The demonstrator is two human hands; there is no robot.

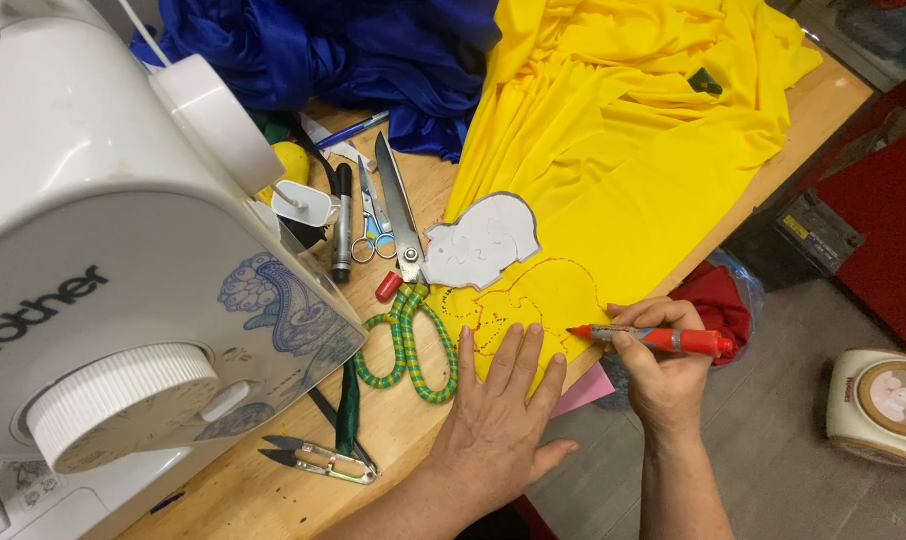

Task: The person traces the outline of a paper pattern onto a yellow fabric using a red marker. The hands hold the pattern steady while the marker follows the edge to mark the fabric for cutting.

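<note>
Left hand (498, 415) flat, fingers spread, pressing yellow fabric (633, 160) down near the desk (413, 430) front edge. Right hand (663, 375) wrapped around red marker (658, 338), tip touching fabric beside a dotted red outline (533, 300), right at the front edge. Grey paper template (483, 240) lying on fabric just above the outline. Large scissors (408, 300) with green-yellow wrapped handles just left of the fabric. Small scissors (373, 225), black pen (342, 225), thread snips (318, 460) nearby. White sewing machine (123, 250) at left edge. Blue fabric (353, 50) bunched at back edge.
</note>
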